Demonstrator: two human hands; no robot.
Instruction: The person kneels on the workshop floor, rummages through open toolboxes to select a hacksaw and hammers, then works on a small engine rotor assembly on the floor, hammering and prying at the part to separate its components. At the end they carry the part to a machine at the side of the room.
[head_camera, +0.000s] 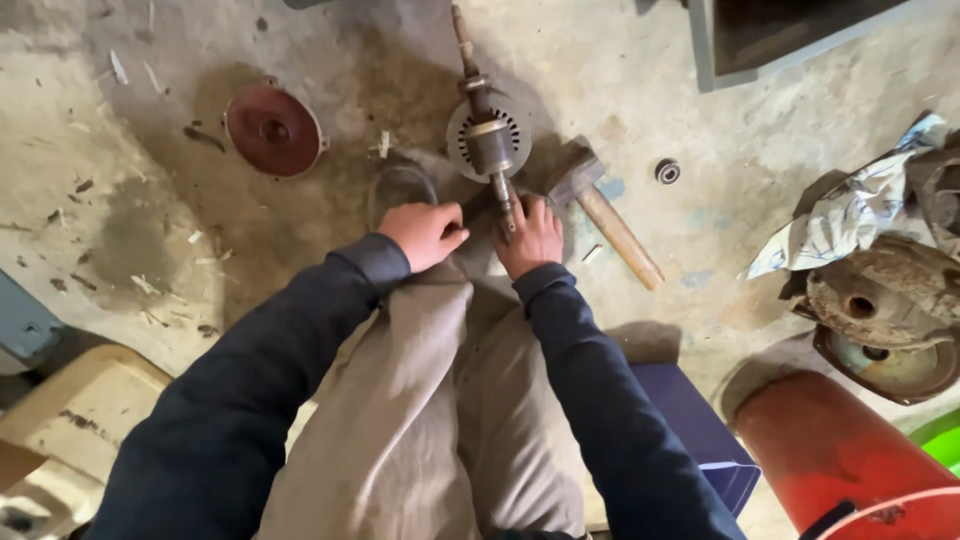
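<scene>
Rotor shaft is gripped at its 6 o'clock end by right hand, fingers curled around it; left hand is fisted at 9 o'clock, hammer lying at 3.

Both arms in dark sleeves reach far forward over the knees. The left hand is curled, seemingly a loose fist; the right hand lies knuckles-up, fingers bent.

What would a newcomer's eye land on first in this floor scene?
Dead centre, the motor rotor lies on the concrete floor, its long shaft running toward the person. The right hand grips the near shaft end and the left hand is curled beside it. Next come the hammer lying just right of the rotor, and the round red cover at upper left.
</scene>
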